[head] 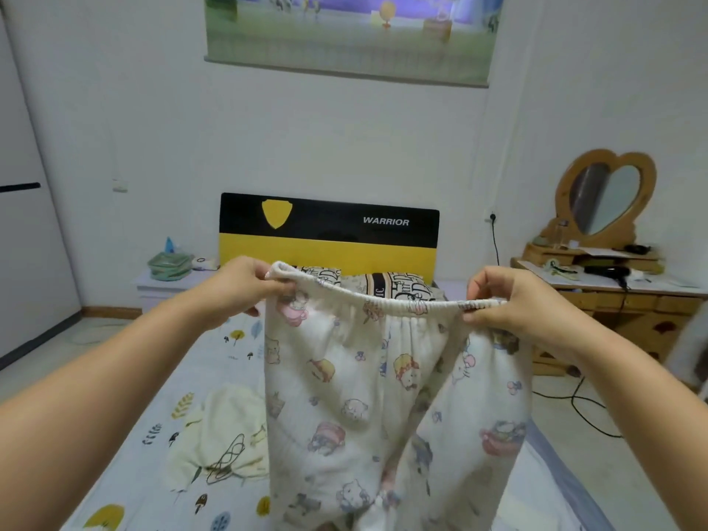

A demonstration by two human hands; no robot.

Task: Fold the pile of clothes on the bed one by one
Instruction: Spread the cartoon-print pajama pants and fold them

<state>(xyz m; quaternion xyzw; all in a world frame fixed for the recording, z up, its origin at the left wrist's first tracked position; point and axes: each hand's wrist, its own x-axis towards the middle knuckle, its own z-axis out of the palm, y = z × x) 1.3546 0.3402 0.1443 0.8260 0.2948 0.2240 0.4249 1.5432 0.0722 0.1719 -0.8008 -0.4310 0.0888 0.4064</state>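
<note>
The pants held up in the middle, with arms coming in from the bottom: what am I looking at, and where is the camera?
There is no machine here. The camera sits on a person's head and looks forward and down, so the two bare arms are that person's own. The left hand and the right hand each pinch one end of the elastic waistband of the pants, a white pair printed with cartoon animals, with curled fingers. The pants hang in the air over the bed. On the bed's patterned sheet lies a pale yellow garment, with pillows at the far end by the black and yellow headboard. A dresser with a heart-shaped mirror stands to the right.
</note>
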